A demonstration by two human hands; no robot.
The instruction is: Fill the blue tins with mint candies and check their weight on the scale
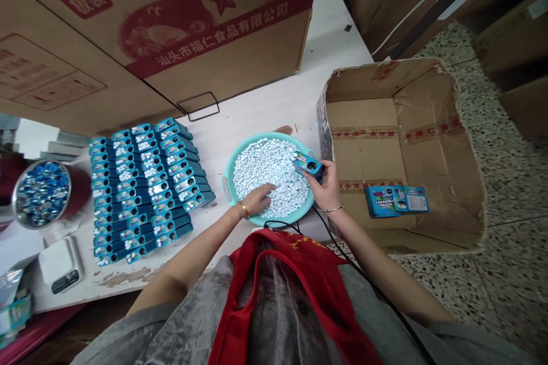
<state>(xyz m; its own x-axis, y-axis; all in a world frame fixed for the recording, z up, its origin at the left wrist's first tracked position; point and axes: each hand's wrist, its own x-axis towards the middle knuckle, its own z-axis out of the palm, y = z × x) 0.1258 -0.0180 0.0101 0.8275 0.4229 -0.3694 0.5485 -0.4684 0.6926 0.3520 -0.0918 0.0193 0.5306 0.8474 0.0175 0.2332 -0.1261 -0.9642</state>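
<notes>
Big printed carton (162, 23) leaned over the white table (274, 108), red Chinese text reading 汕头市福仁食品有限公司; its top was cut off. Open cardboard box (428, 142) sat on the floor at right, holding one flat blue pack (396, 201), label too small to read. Rows of blue boxes (148, 188) lay left of the teal basin (228, 174) full of pale candies (269, 168). Left hand (259, 199) rested loosely curled in the candies; whether it held any was hidden. Right hand (327, 182) gripped a small blue box (307, 163) over the basin's right rim, print unreadable.
</notes>
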